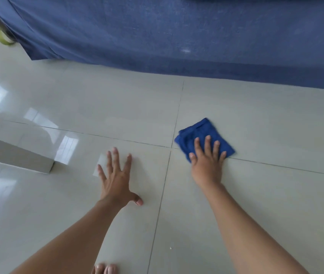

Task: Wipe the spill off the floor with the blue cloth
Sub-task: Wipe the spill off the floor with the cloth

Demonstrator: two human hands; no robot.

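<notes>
Pressing blue cloth [204, 137] flat | right hand [207, 161] | left hand [115, 180] on floor [256, 194]

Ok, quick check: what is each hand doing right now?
Left hand: open, fingers spread, flat on the floor tile, holding nothing.
Right hand: open, palm pressed down on the folded blue cloth, not gripping it.

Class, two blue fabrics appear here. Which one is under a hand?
The small folded blue cloth on the floor tiles, pressed flat by the right hand. The big blue sheet hangs behind, untouched.
</notes>
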